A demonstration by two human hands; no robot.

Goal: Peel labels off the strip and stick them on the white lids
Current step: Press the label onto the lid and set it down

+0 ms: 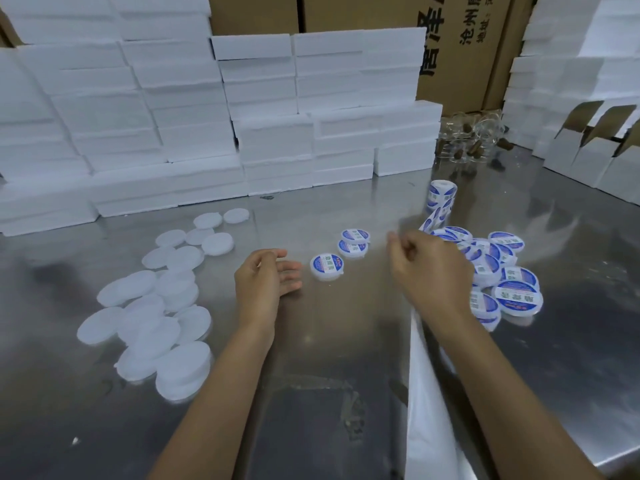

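Note:
Several plain white lids [156,317] lie in a loose heap on the steel table [329,341], left of my arms. My left hand [266,282] hovers open with relaxed fingers, just left of a single labelled lid [327,267]. Two more labelled lids [353,242] sit behind that one. My right hand [426,268] has its fingers curled around the label strip [433,220], which comes from the roll [441,195]. The empty backing [429,393] trails out under my right wrist toward me. A pile of labelled lids [505,271] lies right of that hand.
Stacks of white foam boxes [270,133] wall off the back and left of the table. Brown cartons [460,46] stand behind them. Clear glass jars [474,140] sit at the back right, with open white cartons [588,157] along the right edge.

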